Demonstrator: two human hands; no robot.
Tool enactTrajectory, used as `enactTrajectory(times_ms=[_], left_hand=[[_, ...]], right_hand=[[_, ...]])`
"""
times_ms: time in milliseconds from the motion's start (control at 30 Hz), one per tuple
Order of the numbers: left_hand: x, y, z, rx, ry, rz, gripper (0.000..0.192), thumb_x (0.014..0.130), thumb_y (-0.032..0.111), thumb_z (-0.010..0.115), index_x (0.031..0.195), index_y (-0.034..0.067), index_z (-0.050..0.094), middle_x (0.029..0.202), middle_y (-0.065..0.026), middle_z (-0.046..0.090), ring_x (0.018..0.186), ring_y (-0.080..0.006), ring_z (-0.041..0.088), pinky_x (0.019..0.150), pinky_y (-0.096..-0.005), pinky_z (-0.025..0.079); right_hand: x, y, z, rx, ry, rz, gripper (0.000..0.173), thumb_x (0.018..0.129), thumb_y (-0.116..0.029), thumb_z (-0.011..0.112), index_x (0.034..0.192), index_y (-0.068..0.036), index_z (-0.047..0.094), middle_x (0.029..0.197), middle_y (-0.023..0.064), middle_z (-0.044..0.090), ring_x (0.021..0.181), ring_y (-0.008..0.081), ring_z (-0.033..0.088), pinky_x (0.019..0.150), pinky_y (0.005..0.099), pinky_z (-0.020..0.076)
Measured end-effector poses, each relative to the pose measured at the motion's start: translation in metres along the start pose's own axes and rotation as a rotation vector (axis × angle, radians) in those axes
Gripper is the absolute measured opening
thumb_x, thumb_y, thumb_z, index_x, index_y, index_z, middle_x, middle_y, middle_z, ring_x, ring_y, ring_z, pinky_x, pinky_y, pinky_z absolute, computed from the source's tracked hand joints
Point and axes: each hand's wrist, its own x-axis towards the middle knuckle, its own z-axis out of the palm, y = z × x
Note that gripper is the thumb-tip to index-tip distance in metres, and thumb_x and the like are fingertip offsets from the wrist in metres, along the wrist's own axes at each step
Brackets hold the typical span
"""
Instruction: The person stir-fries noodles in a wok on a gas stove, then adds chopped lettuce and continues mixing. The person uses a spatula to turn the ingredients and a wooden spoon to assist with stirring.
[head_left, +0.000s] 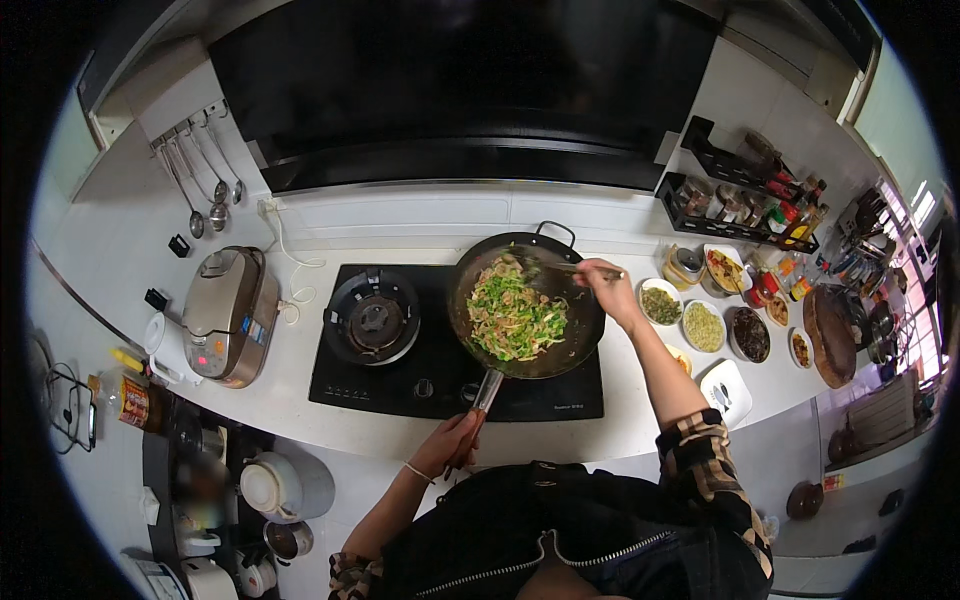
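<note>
A dark wok (583, 324) sits over the right burner of the black gas hob (435, 397). Inside it lies a mix of chopped green vegetables and small brown pieces (514, 315). My left hand (450, 444) is closed around the wok's long handle (487, 391), near its wooden end. Over the wok's right rim, my right hand (609, 289) grips a spatula (559, 265). The spatula's working end is blurred and partly hidden at the far edge of the food. At the wok's back stands a small loop handle (556, 227).
Left of the hob are an uncovered burner (373, 319) and a rice cooker (229, 315). Bowls of chopped ingredients (703, 327) and a white dish (726, 394) stand close to my right forearm. A spice rack (739, 217) hangs above them. The range hood (465, 97) overhangs the back.
</note>
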Motion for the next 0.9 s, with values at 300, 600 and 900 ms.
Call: enactTrajectory(times_ms=[300,600,900], left_hand=[[-0.003,0.006,0.000,0.081,0.056,0.003,0.049,0.106,0.058,0.055,0.120,0.011,0.060,0.082,-0.0042,0.067,0.055,-0.0168,0.065,0.046,-0.0300,0.050],[-0.003,0.004,-0.002,0.082,0.092,0.018,0.048,0.106,0.056,0.056,0.122,0.011,0.059,0.082,-0.0054,0.067,0.055,-0.0176,0.066,0.046,-0.0305,0.051],[-0.008,0.009,0.009,0.105,0.101,0.016,0.048,0.106,0.058,0.054,0.120,0.012,0.058,0.081,-0.0045,0.065,0.054,-0.0167,0.064,0.046,-0.0306,0.049]], right_hand=[[-0.057,-0.133,-0.026,-0.551,-0.738,-0.512,0.013,0.098,-0.001,0.066,0.108,0.002,0.074,0.110,0.0184,0.075,0.102,0.0369,0.073,0.090,0.0428,0.0595],[-0.045,-0.053,0.025,-0.549,-0.646,-0.588,0.029,0.086,0.005,0.069,0.115,-0.003,0.071,0.132,0.0224,0.068,0.122,0.0425,0.066,0.106,0.0464,0.0559],[-0.134,-0.194,-0.015,-0.570,-0.758,-0.392,0.022,0.089,0.008,0.066,0.109,0.001,0.070,0.116,0.0214,0.070,0.105,0.0415,0.070,0.086,0.0454,0.0598]])
